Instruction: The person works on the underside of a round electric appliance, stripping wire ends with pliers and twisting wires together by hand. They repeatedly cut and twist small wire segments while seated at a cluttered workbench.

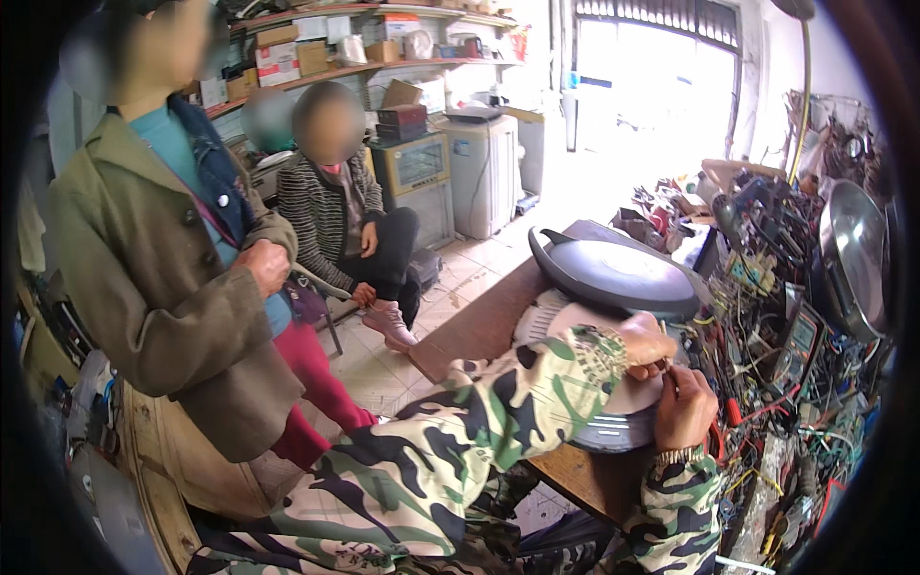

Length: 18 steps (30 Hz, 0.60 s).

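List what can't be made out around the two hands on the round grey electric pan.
Head view only:
- Thin tool in the right hand: too small to identify.
- Left hand fingertips: hidden behind the right hand.
- Round grey electric pan base: covered by the camouflage sleeves.
- Tangled wires: too cluttered.

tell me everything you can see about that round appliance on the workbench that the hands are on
The round appliance is an electric pan lying open on the wooden workbench: a dark grey lid with pointed handles tilted up behind, a pale base in front. The left hand rests on the base; the right hand pinches something thin at its edge.
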Available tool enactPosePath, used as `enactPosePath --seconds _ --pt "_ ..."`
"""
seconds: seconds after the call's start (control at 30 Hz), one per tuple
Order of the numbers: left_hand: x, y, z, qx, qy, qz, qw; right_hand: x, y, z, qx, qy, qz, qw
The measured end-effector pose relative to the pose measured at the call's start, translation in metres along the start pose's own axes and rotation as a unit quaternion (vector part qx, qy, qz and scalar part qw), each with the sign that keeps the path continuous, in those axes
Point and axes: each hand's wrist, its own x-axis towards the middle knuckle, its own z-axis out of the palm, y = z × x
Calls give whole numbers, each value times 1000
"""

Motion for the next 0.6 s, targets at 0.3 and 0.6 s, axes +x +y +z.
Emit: enactPosePath --seconds 0.3,0.6 --pt "3 5 4 74 22 63 995 -2 1 5 -12 1 -21 1000" --pt "2 7 0 98 -11 72 993 0 -2 4 -68 -25 -14 997"
